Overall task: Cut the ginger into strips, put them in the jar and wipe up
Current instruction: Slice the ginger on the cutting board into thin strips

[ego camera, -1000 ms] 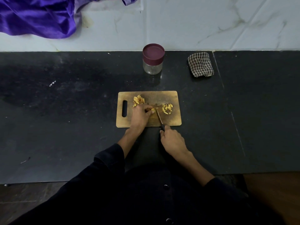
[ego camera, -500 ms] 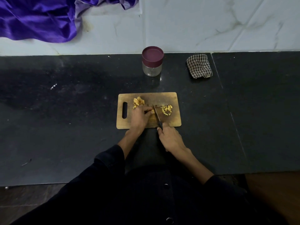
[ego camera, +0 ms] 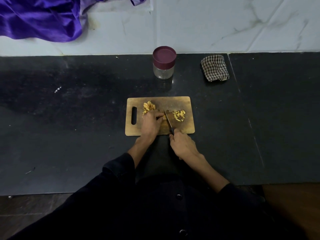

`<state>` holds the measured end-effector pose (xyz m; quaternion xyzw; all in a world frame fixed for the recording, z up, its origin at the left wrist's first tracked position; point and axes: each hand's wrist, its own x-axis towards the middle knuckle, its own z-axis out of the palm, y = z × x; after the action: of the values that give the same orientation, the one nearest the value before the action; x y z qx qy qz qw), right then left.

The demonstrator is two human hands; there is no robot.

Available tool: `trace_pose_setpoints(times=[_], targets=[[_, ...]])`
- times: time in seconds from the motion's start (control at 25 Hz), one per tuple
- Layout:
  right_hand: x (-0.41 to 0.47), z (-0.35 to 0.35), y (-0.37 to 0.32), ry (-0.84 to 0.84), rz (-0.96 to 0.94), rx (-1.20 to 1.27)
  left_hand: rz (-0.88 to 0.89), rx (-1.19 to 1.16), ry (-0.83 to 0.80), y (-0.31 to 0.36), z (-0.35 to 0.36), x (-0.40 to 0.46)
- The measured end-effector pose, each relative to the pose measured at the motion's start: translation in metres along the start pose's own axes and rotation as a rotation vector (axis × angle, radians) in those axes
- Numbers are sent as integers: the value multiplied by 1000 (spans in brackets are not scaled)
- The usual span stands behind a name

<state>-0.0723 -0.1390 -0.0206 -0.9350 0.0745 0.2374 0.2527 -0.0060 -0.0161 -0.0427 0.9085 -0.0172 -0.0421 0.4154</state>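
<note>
A wooden cutting board (ego camera: 187, 129) lies on the black counter. On it, my left hand (ego camera: 150, 122) pins a small ginger piece (ego camera: 163, 118) under its fingertips. My right hand (ego camera: 182, 146) grips the black handle of a knife (ego camera: 168, 121), whose blade rests just right of those fingertips. A pile of ginger slices (ego camera: 149, 106) sits behind my left hand, and cut ginger strips (ego camera: 179, 115) lie right of the blade. A glass jar with a maroon lid (ego camera: 164, 62) stands shut behind the board. A checked cloth (ego camera: 214, 68) lies folded to its right.
A purple satin fabric (ego camera: 39, 18) hangs over the white marble wall at the back left. The counter's front edge (ego camera: 52, 194) runs close to my body. A seam (ego camera: 245, 110) crosses the counter on the right.
The knife has shifted left toward my left fingertips and its blade tip reaches farther back on the board. My left hand keeps its hold on the ginger piece.
</note>
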Motion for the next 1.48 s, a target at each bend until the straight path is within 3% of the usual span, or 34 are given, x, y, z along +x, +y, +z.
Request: trace_pose_setpoints(times=[0.24,0.6,0.96,1.48], targets=[[-14,6,7,-49,42,-87,9,27,-1,-1,-1,1],[-4,1,14,78,74,36,12,38,8,-1,-3,1],[-3,4,4,21,-10,31,-70,0,-23,-5,-1,7],[4,1,-4,-25,16,13,-71,-6,-9,-3,0,6]])
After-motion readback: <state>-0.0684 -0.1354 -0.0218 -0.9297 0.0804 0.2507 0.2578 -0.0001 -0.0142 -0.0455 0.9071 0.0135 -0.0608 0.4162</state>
